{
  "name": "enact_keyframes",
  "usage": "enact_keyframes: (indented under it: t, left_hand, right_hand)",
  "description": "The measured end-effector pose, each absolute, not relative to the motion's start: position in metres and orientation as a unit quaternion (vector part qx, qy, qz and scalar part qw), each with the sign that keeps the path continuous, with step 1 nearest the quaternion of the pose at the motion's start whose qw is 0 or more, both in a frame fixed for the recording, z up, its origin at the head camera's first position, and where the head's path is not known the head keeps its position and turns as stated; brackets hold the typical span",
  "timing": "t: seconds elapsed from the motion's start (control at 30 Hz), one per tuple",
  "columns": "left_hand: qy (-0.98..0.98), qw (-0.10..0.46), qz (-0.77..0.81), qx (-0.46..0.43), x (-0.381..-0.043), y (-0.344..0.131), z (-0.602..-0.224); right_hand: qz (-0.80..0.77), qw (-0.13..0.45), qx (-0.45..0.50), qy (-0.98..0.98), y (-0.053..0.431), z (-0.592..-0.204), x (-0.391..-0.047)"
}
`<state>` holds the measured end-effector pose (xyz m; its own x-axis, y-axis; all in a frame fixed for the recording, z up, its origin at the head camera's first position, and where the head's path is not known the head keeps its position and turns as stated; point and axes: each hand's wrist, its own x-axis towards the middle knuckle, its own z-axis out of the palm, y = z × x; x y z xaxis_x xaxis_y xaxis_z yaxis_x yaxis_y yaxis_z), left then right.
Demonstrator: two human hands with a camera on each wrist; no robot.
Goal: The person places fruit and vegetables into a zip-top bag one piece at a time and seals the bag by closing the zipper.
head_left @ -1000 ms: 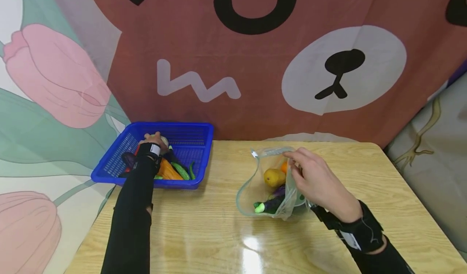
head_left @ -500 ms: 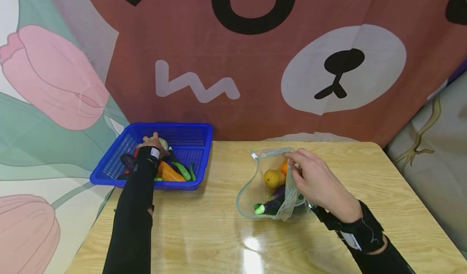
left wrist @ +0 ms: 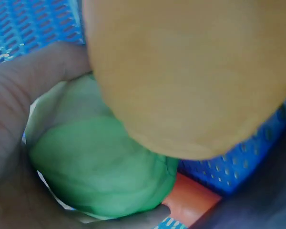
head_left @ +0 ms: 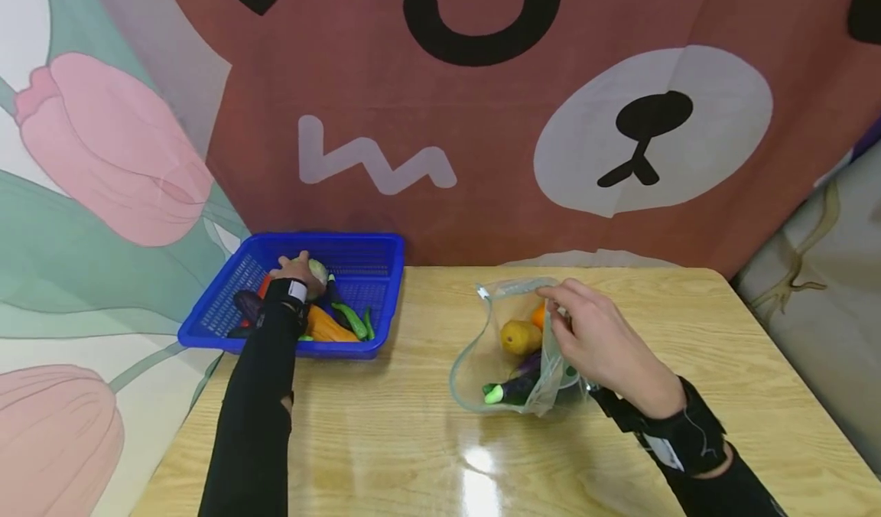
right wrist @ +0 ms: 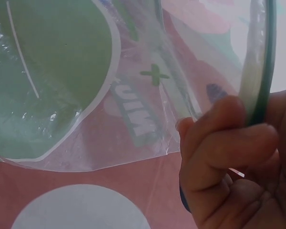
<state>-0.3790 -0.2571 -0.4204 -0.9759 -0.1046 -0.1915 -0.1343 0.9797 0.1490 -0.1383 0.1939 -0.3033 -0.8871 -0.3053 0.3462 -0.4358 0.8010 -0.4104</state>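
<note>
In the head view my left hand [head_left: 297,271] reaches into a blue basket [head_left: 365,245]. Its thumb and fingers curl round a green cabbage [left wrist: 100,162], close up in the left wrist view; the cabbage's pale side [head_left: 319,270] shows beside the fingers. A smooth orange-yellow vegetable [left wrist: 190,81] overlaps the cabbage there. To the right, my right hand [head_left: 602,337] pinches the rim of a clear zip bag [head_left: 463,375], its mouth held wide. Inside the bag lie a yellow fruit [head_left: 521,336], an orange [head_left: 539,316] and eggplants [head_left: 516,389]. In the right wrist view the curled fingers [right wrist: 229,148] grip the bag's edge.
Also in the basket are green peppers [head_left: 352,321], an orange ridged vegetable [head_left: 329,326], a dark purple vegetable [head_left: 248,303] and something red [head_left: 264,284]. Basket and bag stand on a wooden table [head_left: 385,440]. A printed cloth [head_left: 482,134] hangs behind the table.
My left hand has shifted slightly within the basket, and more of the cabbage shows beside it. The green peppers and orange ridged vegetable have moved a little rightward. The right hand stays on the bag.
</note>
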Motion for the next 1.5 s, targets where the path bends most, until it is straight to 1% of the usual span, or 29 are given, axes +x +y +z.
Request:
enact_keyframes:
  t: [0.07, 0.13, 0.33, 0.73, 0.9, 1.2, 1.5]
  left_hand:
    - [0.987, 0.103, 0.106, -0.056, -0.377, -0.254, -0.414]
    - [0.986, 0.101, 0.124, -0.048, -0.373, -0.251, -0.406]
    - [0.984, 0.076, 0.163, -0.011, -0.357, -0.241, -0.378]
    - [0.963, -0.033, 0.254, 0.080, -0.302, -0.212, -0.333]
    - [0.947, -0.065, 0.294, 0.112, -0.289, -0.197, -0.333]
    - [0.909, -0.083, 0.363, 0.190, -0.264, -0.169, -0.339]
    - [0.860, -0.088, 0.381, 0.328, -0.227, -0.124, -0.323]
  right_hand:
    - [0.244, 0.133, 0.197, -0.940, 0.194, -0.303, -0.138]
    - [0.242, 0.132, 0.196, -0.941, 0.194, -0.304, -0.138]
    - [0.246, 0.129, 0.193, -0.941, 0.195, -0.305, -0.138]
    - [0.242, 0.135, 0.202, -0.939, 0.194, -0.304, -0.140]
    - [0.245, 0.135, 0.201, -0.939, 0.193, -0.306, -0.140]
    - [0.247, 0.129, 0.196, -0.940, 0.193, -0.307, -0.138]
    - [0.245, 0.132, 0.194, -0.941, 0.193, -0.305, -0.138]
